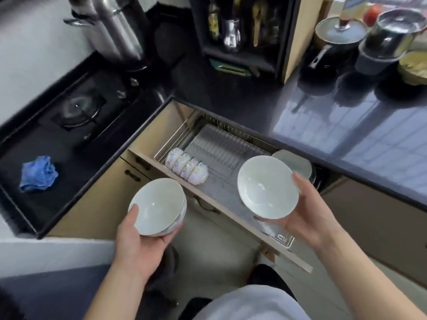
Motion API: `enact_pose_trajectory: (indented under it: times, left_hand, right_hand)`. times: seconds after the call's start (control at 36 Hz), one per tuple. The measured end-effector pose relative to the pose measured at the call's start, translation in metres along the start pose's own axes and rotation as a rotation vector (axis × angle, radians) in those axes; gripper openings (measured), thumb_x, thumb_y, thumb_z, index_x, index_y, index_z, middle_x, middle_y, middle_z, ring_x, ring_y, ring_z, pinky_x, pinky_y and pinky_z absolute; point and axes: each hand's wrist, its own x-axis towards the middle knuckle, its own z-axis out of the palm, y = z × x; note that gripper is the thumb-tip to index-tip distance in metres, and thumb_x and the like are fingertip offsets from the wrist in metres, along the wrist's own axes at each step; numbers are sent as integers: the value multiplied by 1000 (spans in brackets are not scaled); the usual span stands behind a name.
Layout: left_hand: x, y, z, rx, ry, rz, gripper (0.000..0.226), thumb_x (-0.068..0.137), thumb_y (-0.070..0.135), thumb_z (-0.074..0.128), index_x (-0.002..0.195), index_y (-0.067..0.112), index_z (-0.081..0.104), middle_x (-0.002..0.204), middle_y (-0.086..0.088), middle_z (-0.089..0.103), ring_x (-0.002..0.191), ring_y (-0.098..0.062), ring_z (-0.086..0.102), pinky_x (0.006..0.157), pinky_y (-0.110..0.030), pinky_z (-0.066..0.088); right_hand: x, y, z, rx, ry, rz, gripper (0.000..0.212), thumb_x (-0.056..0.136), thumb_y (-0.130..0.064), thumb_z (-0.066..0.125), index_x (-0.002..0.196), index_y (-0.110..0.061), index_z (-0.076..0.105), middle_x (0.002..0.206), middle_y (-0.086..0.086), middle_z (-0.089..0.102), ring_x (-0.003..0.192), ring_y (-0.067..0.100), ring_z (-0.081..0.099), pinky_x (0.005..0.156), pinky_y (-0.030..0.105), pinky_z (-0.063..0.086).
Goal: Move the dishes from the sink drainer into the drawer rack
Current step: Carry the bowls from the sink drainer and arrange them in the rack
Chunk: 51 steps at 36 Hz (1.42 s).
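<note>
Black countertop (231, 93) runs across the scene, glossy and reflective on the right. Set into it at left is a black gas hob (69, 125), one burner visible; a crumpled blue cloth (38, 174) lies on its near surface. A tall stainless stockpot (111, 26) stands at the hob's far edge.

Below the counter, a pulled-out drawer (147, 125) carries a wire dish rack (219, 151). At the rack's left end, a row of small patterned bowls (186, 168) stands on edge, touching one another. At the right end, a pale plate (293, 162) stands partly under the counter lip. The middle of the rack is bare wire.

Two white bowls are held above the drawer front — neither touches the rack. The left hand (136, 241) cups the left bowl (158, 206) from beneath, thumb on the near rim, fingers wrapped under the patterned outer wall; this bowl is over the floor, just in front of the drawer. The right hand (305, 215) grips the right bowl (268, 187) at its right edge — fingers behind, thumb below — tilted with its inside toward the camera, over the rack's middle-right portion.
</note>
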Motion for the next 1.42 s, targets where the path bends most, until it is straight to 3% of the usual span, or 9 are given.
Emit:
enact_pose_trajectory:
  times: [0.11, 0.28, 0.44, 0.56, 0.81, 0.94, 1.06, 1.19, 1.42]
  left_hand:
    - [36, 20, 28, -32, 45, -3, 24, 103, 34, 54, 120, 19, 61, 123, -17, 68, 111, -42, 67, 97, -61, 52]
    - [106, 53, 50, 41, 29, -74, 26, 102, 35, 56, 122, 20, 63, 121, -18, 70, 105, -42, 72, 93, -64, 54]
    - [228, 83, 77, 271, -85, -185, 34, 102, 39, 54, 131, 22, 61, 126, -19, 69, 111, -44, 68, 89, -61, 57]
    - [300, 89, 96, 444, -97, -217, 40, 102, 43, 55, 137, 25, 53, 130, -15, 63, 116, -41, 64, 90, -60, 56]
    - [410, 51, 114, 660, -86, -286, 16, 101, 44, 56, 109, 30, 55, 120, -6, 61, 115, -33, 61, 99, -63, 51]
    - [430, 36, 106, 676, -60, -275, 13, 101, 43, 56, 103, 30, 58, 121, -5, 62, 113, -31, 62, 97, -62, 53]
    - [439, 34, 98, 655, -58, -285, 11, 101, 40, 58, 104, 30, 60, 118, -5, 62, 113, -31, 62, 97, -63, 52]
    - [445, 39, 94, 607, -74, -289, 15, 100, 40, 60, 109, 29, 63, 124, -7, 64, 116, -33, 63, 95, -64, 53]
    - [436, 43, 96, 605, -117, -305, 18, 100, 40, 60, 111, 27, 63, 123, -6, 66, 112, -29, 66, 91, -56, 57]
  right_hand:
    - [47, -14, 25, -36, -112, 33, 41, 99, -29, 43, 127, -20, 72, 139, 14, 63, 119, 37, 65, 84, 56, 57]
    - [117, -11, 27, -104, -158, 90, 65, 86, -20, 60, 150, -18, 49, 153, 15, 49, 140, 41, 47, 106, 62, 45]
    - [178, 23, 22, -137, 102, 23, 65, 78, -15, 71, 141, -23, 60, 145, 12, 58, 129, 37, 57, 107, 66, 44]
    - [218, 51, 21, -165, 404, 72, 41, 95, -8, 60, 130, -27, 69, 133, 13, 65, 115, 37, 65, 95, 60, 55]
    - [325, 125, 22, -398, 741, 324, 54, 85, -39, 74, 134, -27, 55, 121, 9, 66, 105, 32, 69, 82, 55, 62]
    - [370, 142, 19, -457, 805, 282, 67, 91, -34, 75, 149, -23, 44, 132, 4, 59, 97, 20, 62, 89, 46, 60]
    - [399, 154, 11, -591, 879, 252, 80, 83, -42, 78, 152, -25, 42, 133, 5, 56, 86, 15, 64, 75, 40, 63]
    - [419, 160, 10, -752, 849, 268, 86, 75, -50, 80, 150, -24, 47, 131, 7, 63, 114, 26, 65, 90, 44, 60]
    - [434, 167, 19, -815, 815, 308, 85, 72, -58, 73, 145, -24, 49, 131, 10, 57, 122, 30, 56, 92, 49, 58]
